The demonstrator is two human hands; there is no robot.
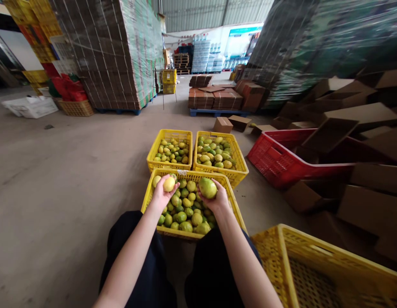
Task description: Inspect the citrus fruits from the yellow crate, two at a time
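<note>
My left hand (159, 197) is closed round a yellow lemon (169, 184), held over the left part of the near yellow crate (238, 209). My right hand (220, 199) grips a larger green-yellow lemon (207, 188) above the same crate's right side. Below both hands, the crate holds many loose lemons (186, 226), from green to yellow. Just beyond it, two more yellow crates stand side by side, the left one (149, 161) and the right one (240, 164), both with similar fruit inside.
At the lower right is another yellow crate (283, 252). A red crate (269, 160) with cardboard in it stands farther right, among piled cardboard boxes (371, 205). Wrapped pallet stacks (105, 51) rise on both sides. Flattened cartons lie on a blue pallet (203, 113) ahead.
</note>
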